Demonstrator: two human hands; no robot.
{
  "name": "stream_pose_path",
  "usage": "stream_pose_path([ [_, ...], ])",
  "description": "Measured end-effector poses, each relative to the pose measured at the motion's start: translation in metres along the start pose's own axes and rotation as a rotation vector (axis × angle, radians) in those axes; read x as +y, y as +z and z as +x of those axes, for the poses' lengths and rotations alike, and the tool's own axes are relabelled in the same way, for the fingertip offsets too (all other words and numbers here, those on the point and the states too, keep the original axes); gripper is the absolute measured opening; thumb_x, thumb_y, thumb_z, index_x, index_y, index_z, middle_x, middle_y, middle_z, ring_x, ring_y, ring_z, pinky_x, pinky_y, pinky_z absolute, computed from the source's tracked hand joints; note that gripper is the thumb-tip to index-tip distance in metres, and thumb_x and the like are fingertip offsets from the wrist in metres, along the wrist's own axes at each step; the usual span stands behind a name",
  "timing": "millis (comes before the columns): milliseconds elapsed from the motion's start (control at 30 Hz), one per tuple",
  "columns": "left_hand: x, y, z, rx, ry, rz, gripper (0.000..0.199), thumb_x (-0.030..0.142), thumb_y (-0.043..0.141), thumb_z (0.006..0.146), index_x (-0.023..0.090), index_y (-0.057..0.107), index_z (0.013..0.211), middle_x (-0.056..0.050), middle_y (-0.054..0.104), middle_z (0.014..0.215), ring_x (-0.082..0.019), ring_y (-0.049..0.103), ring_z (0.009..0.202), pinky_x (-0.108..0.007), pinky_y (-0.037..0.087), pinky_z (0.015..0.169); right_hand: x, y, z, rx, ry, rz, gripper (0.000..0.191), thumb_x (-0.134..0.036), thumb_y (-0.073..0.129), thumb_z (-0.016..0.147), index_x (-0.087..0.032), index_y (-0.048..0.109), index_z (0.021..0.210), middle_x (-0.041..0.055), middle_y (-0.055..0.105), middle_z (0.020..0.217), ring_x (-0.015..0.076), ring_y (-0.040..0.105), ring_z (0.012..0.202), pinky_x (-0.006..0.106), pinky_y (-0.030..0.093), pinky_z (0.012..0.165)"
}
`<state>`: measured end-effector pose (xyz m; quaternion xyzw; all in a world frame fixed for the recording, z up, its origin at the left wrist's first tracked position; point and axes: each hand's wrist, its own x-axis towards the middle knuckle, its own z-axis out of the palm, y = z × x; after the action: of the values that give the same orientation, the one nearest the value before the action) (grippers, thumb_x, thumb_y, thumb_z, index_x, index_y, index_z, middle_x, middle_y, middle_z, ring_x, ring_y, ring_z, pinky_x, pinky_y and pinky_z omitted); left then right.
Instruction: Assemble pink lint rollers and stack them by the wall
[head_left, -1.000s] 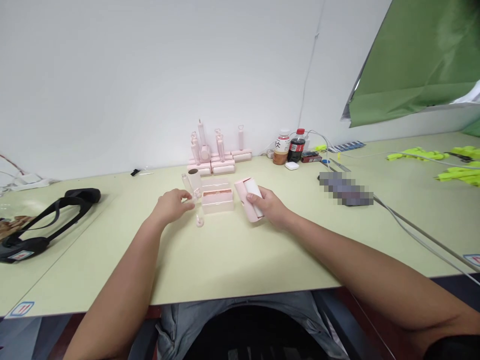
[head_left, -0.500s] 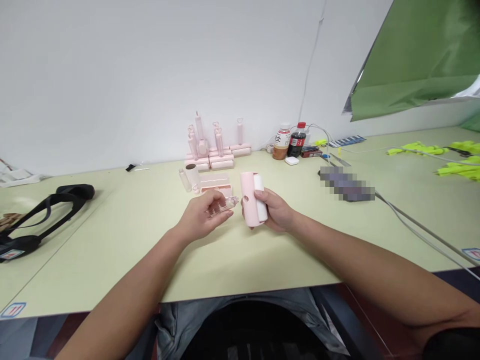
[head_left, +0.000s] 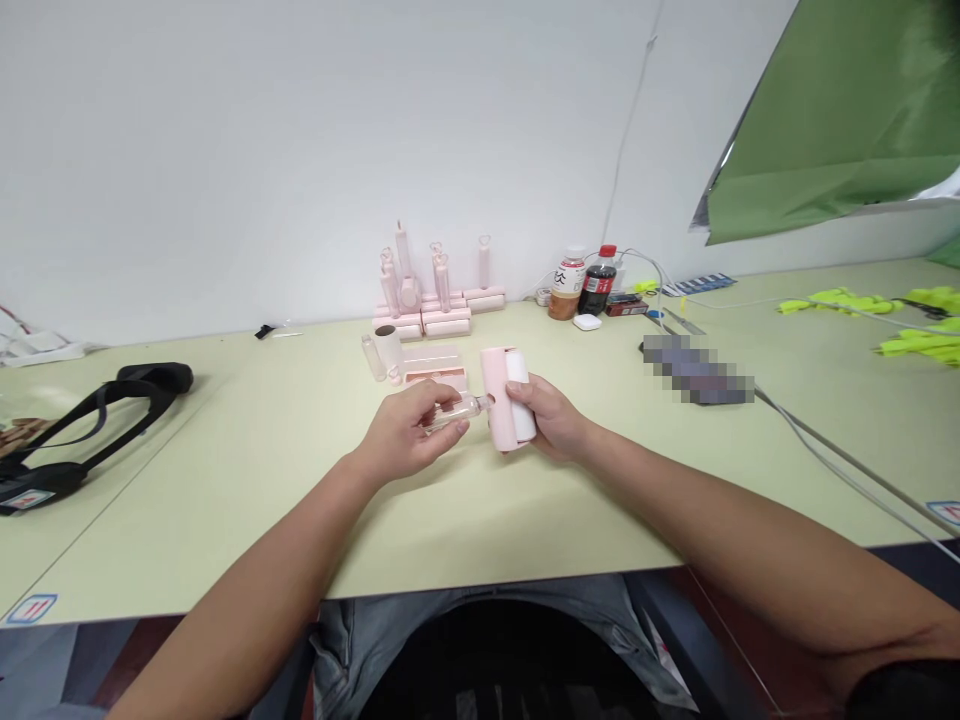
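Note:
My left hand point(head_left: 409, 430) grips a clear plastic handle point(head_left: 454, 411) between thumb and fingers. The handle's narrow end meets the round hole in the side of a pink and white lint roller point(head_left: 498, 400); how deep it sits I cannot tell. My right hand point(head_left: 551, 412) is closed around the lint roller from the right, thumb on its white part, the pink case facing left. Just beyond my left hand lie an open pink case point(head_left: 439, 376), a white paper roll point(head_left: 387, 348) with a brown core and another clear handle point(head_left: 372, 358).
Several finished-looking pink lint rollers point(head_left: 446, 322) stand and lie by the wall. Right of them are a juice bottle point(head_left: 567, 288), a cola bottle point(head_left: 598, 284) and a white case point(head_left: 587, 322). A blurred-out object point(head_left: 697, 370) trails a cable. A black strapped frame point(head_left: 97, 440) lies left.
My left hand has brought the clear handle's end to the hole in the lint roller, closing the small gap. My right hand keeps its hold on the lint roller.

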<state>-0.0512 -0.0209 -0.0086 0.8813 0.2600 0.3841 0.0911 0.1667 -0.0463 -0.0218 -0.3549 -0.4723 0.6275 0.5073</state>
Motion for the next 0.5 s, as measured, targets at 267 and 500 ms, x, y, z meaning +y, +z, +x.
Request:
stream_pose_path([
  [267, -0.0046, 0.0021, 0.0004, -0.006, 0.033, -0.028, 0.022, 0.034, 0.062, 0.085, 0.019, 0.065, 0.101, -0.002, 0.067, 0.081, -0.008, 0.048, 0.054, -0.023, 0.044, 0.056, 0.0001, -0.0002, 0.0019, 0.033, -0.026, -0.043, 0.045, -0.053, 0.074, 0.064, -0.018, 0.054, 0.083, -0.0012, 0.054, 0.068, 0.0129, 0.047, 0.060, 0.024, 0.037, 0.054],
  [500, -0.0065, 0.0021, 0.0012, -0.073, -0.060, 0.007, 0.024, 0.036, 0.063, 0.085, 0.020, 0.068, 0.101, -0.002, 0.069, 0.081, -0.008, 0.049, 0.053, -0.023, 0.044, 0.055, 0.0030, -0.0032, 0.0048, 0.105, 0.007, -0.142, 0.046, -0.054, 0.073, 0.062, -0.018, 0.054, 0.085, -0.0015, 0.054, 0.067, 0.0122, 0.045, 0.057, 0.023, 0.034, 0.051],
])
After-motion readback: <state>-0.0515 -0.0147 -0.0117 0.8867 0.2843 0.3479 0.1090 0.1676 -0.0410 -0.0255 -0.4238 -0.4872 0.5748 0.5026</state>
